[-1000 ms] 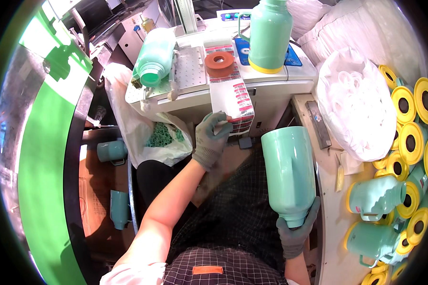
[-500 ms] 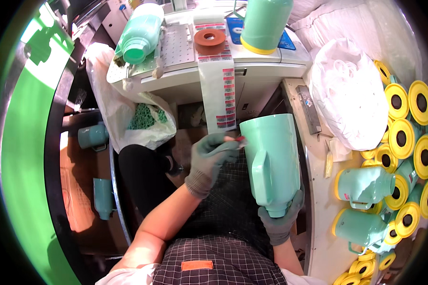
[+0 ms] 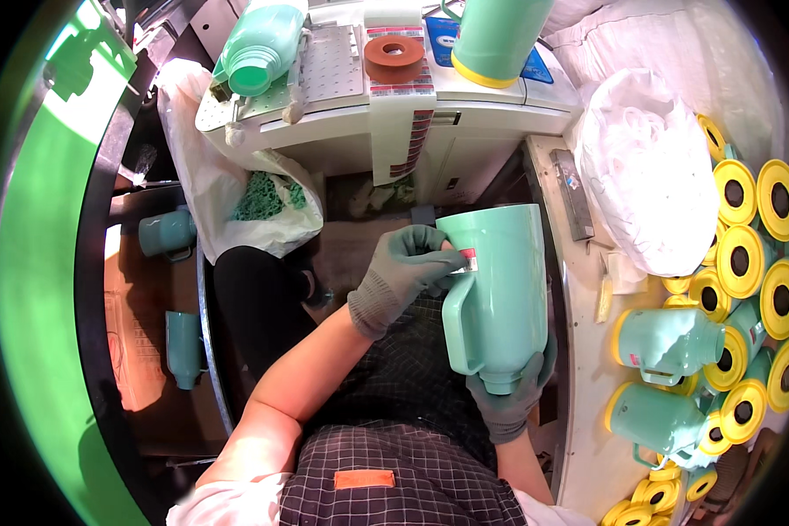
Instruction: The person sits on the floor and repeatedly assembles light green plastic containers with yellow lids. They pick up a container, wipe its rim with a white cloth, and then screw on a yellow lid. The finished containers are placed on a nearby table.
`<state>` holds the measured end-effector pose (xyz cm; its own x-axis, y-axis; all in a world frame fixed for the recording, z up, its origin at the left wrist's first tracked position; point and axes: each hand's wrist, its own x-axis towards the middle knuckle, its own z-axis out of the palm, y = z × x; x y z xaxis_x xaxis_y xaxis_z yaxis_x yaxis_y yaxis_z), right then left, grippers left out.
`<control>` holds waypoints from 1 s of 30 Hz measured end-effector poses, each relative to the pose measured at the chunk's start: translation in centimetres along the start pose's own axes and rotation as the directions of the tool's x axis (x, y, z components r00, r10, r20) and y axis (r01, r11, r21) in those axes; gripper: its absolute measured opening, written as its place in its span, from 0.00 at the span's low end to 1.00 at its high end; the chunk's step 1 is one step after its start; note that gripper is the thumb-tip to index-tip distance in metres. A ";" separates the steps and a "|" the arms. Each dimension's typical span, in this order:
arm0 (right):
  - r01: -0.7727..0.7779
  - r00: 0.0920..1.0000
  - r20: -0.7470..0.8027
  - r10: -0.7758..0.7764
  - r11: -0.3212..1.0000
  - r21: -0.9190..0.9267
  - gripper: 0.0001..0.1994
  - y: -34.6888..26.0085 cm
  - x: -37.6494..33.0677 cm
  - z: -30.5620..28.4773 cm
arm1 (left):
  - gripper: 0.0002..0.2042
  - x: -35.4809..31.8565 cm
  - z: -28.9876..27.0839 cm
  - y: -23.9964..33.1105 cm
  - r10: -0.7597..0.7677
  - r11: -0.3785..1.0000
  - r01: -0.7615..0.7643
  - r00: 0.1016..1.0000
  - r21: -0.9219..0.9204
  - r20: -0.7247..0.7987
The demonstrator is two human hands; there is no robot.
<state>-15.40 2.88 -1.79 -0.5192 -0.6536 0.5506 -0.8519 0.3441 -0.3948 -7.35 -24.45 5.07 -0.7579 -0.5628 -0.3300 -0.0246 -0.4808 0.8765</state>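
Mint-green jug, glossy, one handle; held above the person's lap, wide end up and away from the body, neck down toward the checked apron. Handle turned to the person's left.

Small label, red and white; on the jug's side, near its wide rim, above the upper end of the handle.

Left hand, grey-gloved; fingers bent and drawn close together, tips at the label. From where I stand I cannot tell whether they pinch it or press it.

Right hand, grey-gloved; cupped under the neck with fingers curled about it, bearing the jug from below.

Label strip, white with red marks; hangs over the front edge of the white desk. Brown tape roll resting on it.

Also on the desk: perforated plate; lying jug, mouth toward the person; standing jug, yellow base, over a blue sheet.

Below the desk, left: white bag with green shreds.

Right: pale counter, bearing an open plastic bag, white contents hard to make out, and yellow-based jugs, many on their sides.
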 end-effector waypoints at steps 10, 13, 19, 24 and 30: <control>-0.343 0.929 0.046 0.367 0.807 0.481 0.57 1.6 0.1 -0.2 | 0.18 0.3 -12.6 0.6 0.527 0.393 -0.028 0.826 0.919 -0.200; -0.293 0.931 -0.049 0.361 0.822 0.488 0.59 1.5 2.8 -0.7 | 0.24 1.5 -17.0 8.3 0.903 -0.091 -0.109 0.410 0.990 0.128; -0.081 0.955 -0.215 0.205 0.875 0.478 0.63 -3.6 12.5 1.8 | 0.27 8.4 -27.2 18.0 0.564 -0.815 0.186 0.470 0.549 0.679; 0.155 0.949 -0.303 -0.083 0.963 0.219 0.57 -5.3 20.6 3.6 | 0.27 2.3 -22.8 19.0 0.685 -0.705 0.068 0.322 0.706 0.653; 0.548 0.819 -0.331 -0.468 0.810 0.209 0.47 -11.8 31.3 10.1 | 0.38 -17.1 -15.0 14.8 0.904 -0.348 -0.303 0.143 0.887 0.404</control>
<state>-20.94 -28.41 12.68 -0.0490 -0.4733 0.8796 -0.9601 -0.2205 -0.1721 15.07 -32.01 18.44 -0.3940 -0.2435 0.8863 -0.3398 0.9346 0.1057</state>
